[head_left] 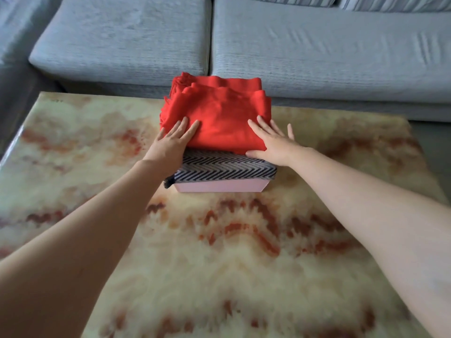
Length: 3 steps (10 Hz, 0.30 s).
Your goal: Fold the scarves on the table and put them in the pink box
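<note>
Now I see the left hand (pixel 170 140) and right hand (pixel 273 142) pressing flat, gripping nothing; the red scarf (pixel 220 113) lies between them — long axis hand to hand — atop the zigzag scarf (pixel 227 168) in the pink box (pixel 219 187).

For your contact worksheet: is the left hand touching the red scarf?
Touching: the head view shows the left hand lying flat-fingered on the red scarf.

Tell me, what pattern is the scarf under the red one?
The scarf has black-and-white zigzags; head view.
</note>
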Available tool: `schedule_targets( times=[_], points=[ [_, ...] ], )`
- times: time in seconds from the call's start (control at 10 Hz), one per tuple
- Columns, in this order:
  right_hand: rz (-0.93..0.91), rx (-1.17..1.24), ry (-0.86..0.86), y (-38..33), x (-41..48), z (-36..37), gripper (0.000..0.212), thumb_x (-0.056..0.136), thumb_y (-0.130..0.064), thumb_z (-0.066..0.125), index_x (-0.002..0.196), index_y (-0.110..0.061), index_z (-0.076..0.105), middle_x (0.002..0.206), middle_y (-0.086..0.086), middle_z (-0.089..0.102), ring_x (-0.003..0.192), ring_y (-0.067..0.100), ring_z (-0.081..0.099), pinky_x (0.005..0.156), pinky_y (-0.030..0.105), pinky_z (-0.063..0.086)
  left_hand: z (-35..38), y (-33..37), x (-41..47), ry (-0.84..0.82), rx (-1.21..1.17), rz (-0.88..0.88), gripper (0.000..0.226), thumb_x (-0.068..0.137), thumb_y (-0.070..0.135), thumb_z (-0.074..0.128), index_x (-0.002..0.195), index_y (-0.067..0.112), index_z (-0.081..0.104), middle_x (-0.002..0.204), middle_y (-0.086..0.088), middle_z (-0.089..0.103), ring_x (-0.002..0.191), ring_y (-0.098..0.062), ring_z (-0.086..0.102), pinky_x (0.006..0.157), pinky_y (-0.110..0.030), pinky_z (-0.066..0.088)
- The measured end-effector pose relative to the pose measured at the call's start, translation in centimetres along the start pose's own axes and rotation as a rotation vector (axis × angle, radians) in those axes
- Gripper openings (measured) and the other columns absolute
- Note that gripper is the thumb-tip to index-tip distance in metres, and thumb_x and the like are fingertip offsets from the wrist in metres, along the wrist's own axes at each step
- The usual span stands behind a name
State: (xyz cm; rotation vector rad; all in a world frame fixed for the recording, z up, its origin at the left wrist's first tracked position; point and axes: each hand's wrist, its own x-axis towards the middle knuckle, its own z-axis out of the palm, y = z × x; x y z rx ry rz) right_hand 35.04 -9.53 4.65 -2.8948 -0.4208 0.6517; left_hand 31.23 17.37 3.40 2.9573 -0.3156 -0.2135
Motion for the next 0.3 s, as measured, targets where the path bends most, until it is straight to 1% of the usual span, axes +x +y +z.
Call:
schedule_targets(
  times=[0.1, 0.2, 0.3],
  points=[
    [0.052, 0.183, -0.060, -1.0, -0.6, -0.7, 0.090, 0.080, -0.072, 0.047, 0.149, -0.042, -0.003, 0.157, -0.014, -0.016, 0.145, 0.019, -0.016, 0.113, 0.054, -0.012, -1.1, 0.5, 0.0, -0.073, -0.152, -0.089, 0.073, 0.090, 0.019, 0.047, 0.150, 0.036, 0.008, 0.160, 0.002, 0.003, 0.147, -0.012, 0.001, 0.119, -0.041, -0.004],
    [0.102, 0.346, -0.056, -2.2, -1.0, -1.4, 0.085, 0.081, -0.076, 0.039, 0.149, -0.043, 0.001, 0.157, -0.014, -0.015, 0.144, 0.019, -0.020, 0.112, 0.055, -0.013, -2.2, 1.1, 0.4, -0.093, -0.286, -0.172, 0.055, 0.096, 0.049, 0.039, 0.148, 0.038, 0.022, 0.159, 0.003, 0.010, 0.146, -0.011, 0.005, 0.117, -0.044, -0.003],
    [0.112, 0.415, 0.081, -2.8, -1.4, -2.6, 0.078, 0.085, -0.071, 0.038, 0.149, -0.043, 0.003, 0.158, -0.012, -0.012, 0.144, 0.022, -0.020, 0.114, 0.055, -0.012, -4.1, 0.9, 0.8, 0.029, -0.440, -0.240, 0.052, 0.096, 0.051, 0.038, 0.144, 0.032, 0.037, 0.153, -0.003, 0.031, 0.141, -0.019, 0.028, 0.116, -0.045, 0.017]
  ],
)
